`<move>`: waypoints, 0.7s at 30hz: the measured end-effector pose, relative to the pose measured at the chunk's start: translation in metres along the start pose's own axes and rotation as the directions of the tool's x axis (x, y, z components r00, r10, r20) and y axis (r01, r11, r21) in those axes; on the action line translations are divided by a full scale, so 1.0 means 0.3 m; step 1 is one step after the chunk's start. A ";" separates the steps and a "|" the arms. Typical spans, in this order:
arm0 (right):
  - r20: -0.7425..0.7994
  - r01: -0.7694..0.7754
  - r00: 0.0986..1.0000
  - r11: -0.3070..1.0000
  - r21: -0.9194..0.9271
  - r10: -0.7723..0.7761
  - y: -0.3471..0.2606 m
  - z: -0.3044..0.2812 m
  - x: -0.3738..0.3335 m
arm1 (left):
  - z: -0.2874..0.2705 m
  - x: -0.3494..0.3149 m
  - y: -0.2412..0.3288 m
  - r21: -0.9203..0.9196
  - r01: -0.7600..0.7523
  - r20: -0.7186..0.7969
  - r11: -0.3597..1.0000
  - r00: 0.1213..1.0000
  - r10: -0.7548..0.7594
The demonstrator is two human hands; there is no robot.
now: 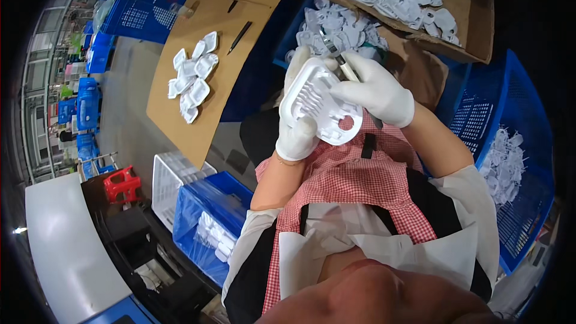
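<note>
My left hand [298, 135], in a white glove, grips a white moulded plastic part [324, 105]. The part is a rounded tray shape with a row of ribs and a round hole near its lower end. My right hand [378, 87], also gloved, closes around a slim trimming knife [346, 67], its metal tip pointing up and away from me. The right fingers are at the part's upper right edge; whether the blade touches the plastic cannot be made out. Just beyond my hands, a blue crate [282, 54] holds many similar white parts [336, 27].
Similar white parts [193, 75] lie piled on a brown tabletop [180, 123], near dark pen-like tools [240, 37]. A cardboard box [474, 36] of parts stands at far right. White scraps [504, 165] fill a blue basket [522, 108]. At left are a lined blue crate [192, 204] and red stool [122, 185].
</note>
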State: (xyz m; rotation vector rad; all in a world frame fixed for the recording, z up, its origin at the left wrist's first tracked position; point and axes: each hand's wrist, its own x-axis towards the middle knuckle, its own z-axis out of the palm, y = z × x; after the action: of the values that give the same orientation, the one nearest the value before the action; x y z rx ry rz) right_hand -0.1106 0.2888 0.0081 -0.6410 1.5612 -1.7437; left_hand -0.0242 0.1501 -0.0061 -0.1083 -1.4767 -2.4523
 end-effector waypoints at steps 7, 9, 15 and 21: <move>-0.114 -0.098 0.993 0.838 -0.537 0.044 0.006 -0.035 -0.127 | -0.032 -0.045 0.105 0.042 -0.096 -0.147 0.994 0.984 0.101; 0.122 0.094 0.992 0.760 -0.643 -0.020 -0.056 -0.049 -0.166 | -0.051 -0.048 0.128 0.007 -0.135 -0.021 0.991 0.991 0.135; 0.297 0.309 0.950 0.391 -0.867 -0.092 -0.129 -0.011 -0.183 | -0.039 -0.045 0.138 0.245 -0.207 0.025 0.947 0.978 0.207; 0.408 0.411 0.911 0.170 -0.896 -0.056 -0.138 0.003 -0.143 | -0.037 -0.050 0.128 0.454 -0.249 0.087 0.856 0.968 0.236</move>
State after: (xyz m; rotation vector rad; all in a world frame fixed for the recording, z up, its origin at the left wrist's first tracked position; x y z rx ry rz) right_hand -0.0900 0.3223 0.0528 -1.7668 2.3372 -0.4406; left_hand 0.0014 0.1263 0.0184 -0.2175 -1.8874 -1.8529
